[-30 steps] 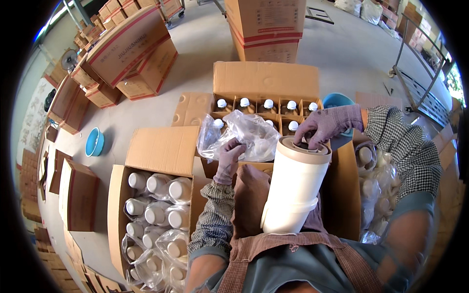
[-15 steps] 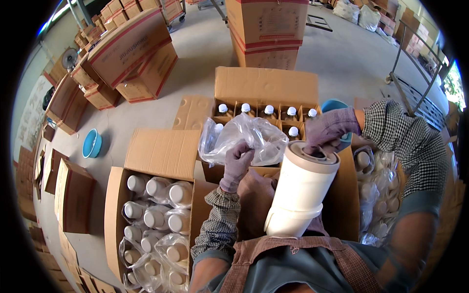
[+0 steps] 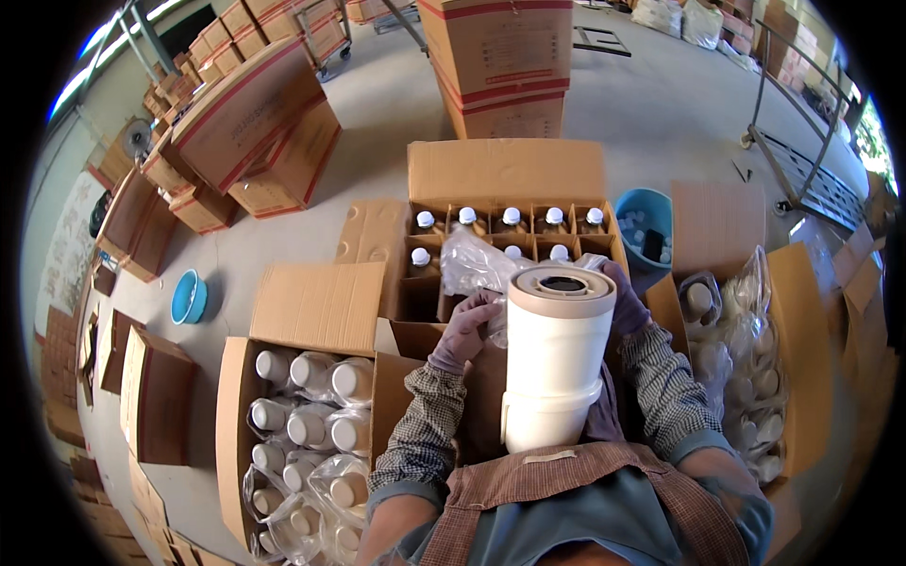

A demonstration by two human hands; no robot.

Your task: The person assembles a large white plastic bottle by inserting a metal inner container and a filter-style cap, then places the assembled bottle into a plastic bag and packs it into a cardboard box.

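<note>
A clear plastic bag (image 3: 475,262) is stretched over the near part of an open carton (image 3: 505,172) of white-capped bottles. My left hand (image 3: 462,332), in a purple-grey glove, is closed with its fingertips pinching the bag's near left edge. On the other side my gloved right hand (image 3: 629,298) grips the bag's right edge, its fingers partly hidden by a white cylinder. That cylinder (image 3: 557,363) stands upright against my apron between my forearms. It has a beige top with a dark round opening, and neither hand is on its top.
Open cartons of bagged white-lidded containers flank me at left (image 3: 231,424) and right (image 3: 802,358). A blue basin (image 3: 645,203) holding small pieces stands beyond the bottle carton, another blue basin (image 3: 190,298) at left. Stacked cartons (image 3: 500,57) and a metal trolley (image 3: 802,170) stand farther off.
My right hand has left the cylinder's top and moved down behind its right side to the bag. The bag is lower and spread toward the right. The cylinder stands straighter.
</note>
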